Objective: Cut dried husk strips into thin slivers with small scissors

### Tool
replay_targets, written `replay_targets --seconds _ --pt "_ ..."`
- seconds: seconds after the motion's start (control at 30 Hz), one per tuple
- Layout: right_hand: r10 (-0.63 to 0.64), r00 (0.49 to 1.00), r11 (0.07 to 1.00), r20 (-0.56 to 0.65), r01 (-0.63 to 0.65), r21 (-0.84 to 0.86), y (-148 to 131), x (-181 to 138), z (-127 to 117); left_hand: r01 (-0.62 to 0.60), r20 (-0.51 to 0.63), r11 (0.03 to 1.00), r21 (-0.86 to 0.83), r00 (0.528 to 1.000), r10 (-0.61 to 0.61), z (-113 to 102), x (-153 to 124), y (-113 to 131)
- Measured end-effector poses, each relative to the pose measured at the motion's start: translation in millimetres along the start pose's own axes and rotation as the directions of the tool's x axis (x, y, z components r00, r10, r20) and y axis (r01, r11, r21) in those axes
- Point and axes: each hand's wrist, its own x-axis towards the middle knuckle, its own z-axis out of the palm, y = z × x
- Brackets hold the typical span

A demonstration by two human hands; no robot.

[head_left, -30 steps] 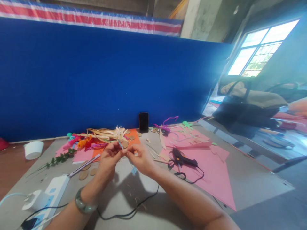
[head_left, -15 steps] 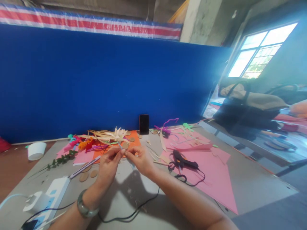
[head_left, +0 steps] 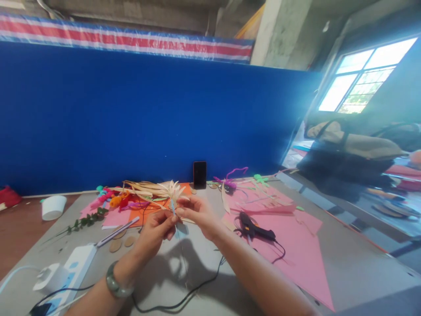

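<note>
Left hand (head_left: 155,230), grip clamped on thin light-blue strip (head_left: 173,207), spiky cream papery tuft (head_left: 171,190) at 12 o'clock; right hand (head_left: 200,217) alongside, grip unclear

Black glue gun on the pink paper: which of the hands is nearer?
Right. The right hand is left of the glue gun; the left hand is farther left.

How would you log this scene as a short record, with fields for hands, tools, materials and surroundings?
Left hand: pinches a light-blue strip below pale frayed strands
Right hand: fingertips beside the strip; exact grip unclear
Tools: black glue gun on pink paper
Materials: wooden discs, leafy green sprig
Power: white power strip with white plug
Back: dark phone upright before blue panel
Left side: white cup
</note>
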Motion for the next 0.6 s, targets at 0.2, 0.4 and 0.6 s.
replay_targets --seconds 0.2,0.4,0.6 --pt "-0.061 0.994 0.982 0.093 0.043 0.184 -5.5 0.8 -0.6 0.049 0.098 0.999 0.003 0.994 -0.049 -2.8 -1.8 -9.3" --pt "-0.068 0.998 0.990 0.000 0.068 0.123 -0.4 0.9 -2.2 0.029 0.138 0.998 0.052 0.990 -0.036 -2.0 -2.8 -11.8" --pt "-0.066 0.998 0.989 -0.011 0.067 0.133 5.0 2.1 -2.1 -0.004 0.142 0.997 0.074 0.990 -0.006 -0.6 -3.5 -12.3"
